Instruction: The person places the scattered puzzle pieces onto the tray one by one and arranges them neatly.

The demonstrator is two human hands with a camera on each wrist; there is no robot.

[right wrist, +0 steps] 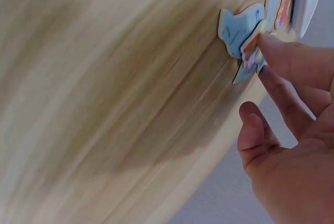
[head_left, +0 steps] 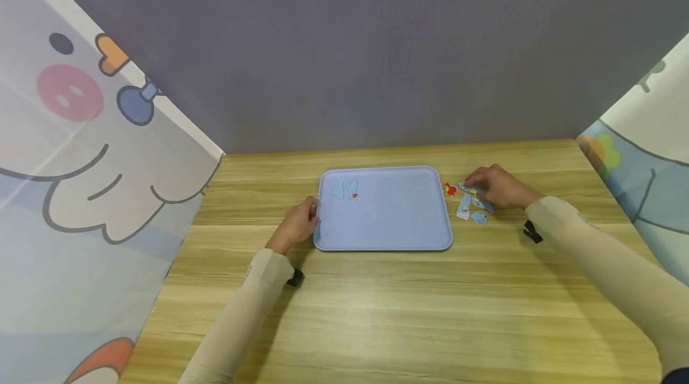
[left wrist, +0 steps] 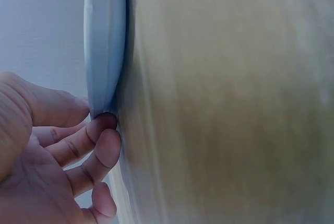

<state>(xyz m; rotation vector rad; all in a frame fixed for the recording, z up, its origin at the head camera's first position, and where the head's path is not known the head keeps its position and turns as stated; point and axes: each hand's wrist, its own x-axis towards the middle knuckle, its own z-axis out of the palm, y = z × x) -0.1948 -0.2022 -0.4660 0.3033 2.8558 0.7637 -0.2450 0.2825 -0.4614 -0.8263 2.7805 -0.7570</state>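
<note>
At the left rim of a light-blue tray (head_left: 387, 219), my left hand (head_left: 297, 224) pinches the edge between thumb and curled fingers, as the left wrist view shows. Two flat puzzle pieces lie in the tray's upper left: a pale-blue triangular one (head_left: 337, 191) and one with a red spot (head_left: 352, 185). My right hand (head_left: 502, 188) is over a small cluster of pieces right of the tray. Its thumb and a fingertip pinch a colourful orange-and-yellow puzzle piece (right wrist: 252, 45), which overlaps a blue piece (right wrist: 237, 30) in the right wrist view.
Beside the tray's right rim lies a red piece (head_left: 450, 189). Nearer me are a light-blue strip piece (head_left: 463, 207) and a blue piece (head_left: 479, 218). Everything rests on a wood-grain table (head_left: 377, 312), with a grey panel (head_left: 377, 55) behind and printed fabric walls at both sides.
</note>
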